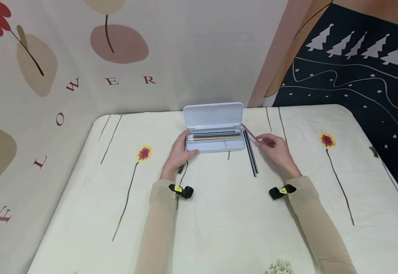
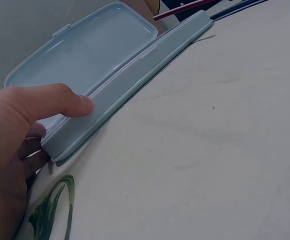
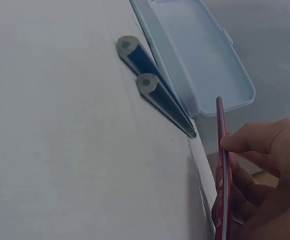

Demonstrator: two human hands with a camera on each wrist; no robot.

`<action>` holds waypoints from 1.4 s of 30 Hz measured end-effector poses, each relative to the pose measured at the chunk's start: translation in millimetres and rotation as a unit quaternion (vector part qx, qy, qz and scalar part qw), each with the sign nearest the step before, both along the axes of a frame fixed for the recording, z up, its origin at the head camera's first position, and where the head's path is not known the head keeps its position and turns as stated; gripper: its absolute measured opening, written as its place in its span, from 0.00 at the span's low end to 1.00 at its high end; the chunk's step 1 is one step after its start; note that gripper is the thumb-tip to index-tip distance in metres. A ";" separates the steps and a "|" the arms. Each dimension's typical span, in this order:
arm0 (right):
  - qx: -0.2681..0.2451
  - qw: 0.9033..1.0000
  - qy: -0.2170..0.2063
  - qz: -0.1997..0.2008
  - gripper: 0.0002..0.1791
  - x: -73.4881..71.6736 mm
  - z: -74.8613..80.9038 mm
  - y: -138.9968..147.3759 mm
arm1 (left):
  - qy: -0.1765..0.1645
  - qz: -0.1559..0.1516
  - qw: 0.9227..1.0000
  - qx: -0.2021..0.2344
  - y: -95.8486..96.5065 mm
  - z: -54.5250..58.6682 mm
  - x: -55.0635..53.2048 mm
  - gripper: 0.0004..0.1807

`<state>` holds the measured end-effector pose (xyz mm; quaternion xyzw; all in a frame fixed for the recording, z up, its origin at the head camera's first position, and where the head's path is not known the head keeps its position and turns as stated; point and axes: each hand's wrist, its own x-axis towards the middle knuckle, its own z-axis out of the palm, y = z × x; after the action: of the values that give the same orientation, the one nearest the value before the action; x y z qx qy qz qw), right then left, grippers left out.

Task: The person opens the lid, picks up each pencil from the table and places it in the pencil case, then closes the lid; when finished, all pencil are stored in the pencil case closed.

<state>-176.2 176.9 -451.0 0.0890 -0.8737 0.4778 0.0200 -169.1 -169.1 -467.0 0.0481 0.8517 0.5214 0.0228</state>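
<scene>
A pale blue pencil case (image 1: 213,115) lies open on the cloth, its lid tipped up at the back. Several pencils (image 1: 216,135) rest lengthwise in its tray. My left hand (image 1: 179,155) grips the case's left end; in the left wrist view the thumb (image 2: 77,104) presses the front edge and the fingers go round the end. Between thumb and fingers, my right hand (image 1: 276,153) pinches a red pencil (image 3: 223,170), held slanting beside the case's right end. Two dark blue pencils (image 3: 167,107) lie side by side on the cloth, between the case and this hand.
A white cloth with printed flowers (image 1: 144,153) covers the table. Behind it rises a pale wall panel (image 1: 199,49) with letters and leaf shapes. At the right hangs a dark cloth (image 1: 349,76) with white trees.
</scene>
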 end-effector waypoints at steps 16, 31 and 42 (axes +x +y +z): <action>-0.013 0.999 -0.026 0.038 0.11 -4.6 8.5 -16.9 | -0.005 0.007 1.000 -0.008 -0.8 -1.3 0.4 0.47; -0.009 0.995 -0.008 0.101 0.10 -19.6 15.6 -48.3 | 0.002 0.002 1.000 -0.004 -0.5 -0.8 1.4 0.48; 0.008 0.992 -0.004 0.127 0.09 -34.7 16.6 -70.5 | 0.000 0.005 1.000 -0.017 1.1 -0.2 -0.8 0.48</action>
<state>-210.8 106.4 -434.4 0.1973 -0.8592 0.4699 -0.0448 -169.9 -168.1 -467.2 0.0431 0.8607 0.5069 0.0207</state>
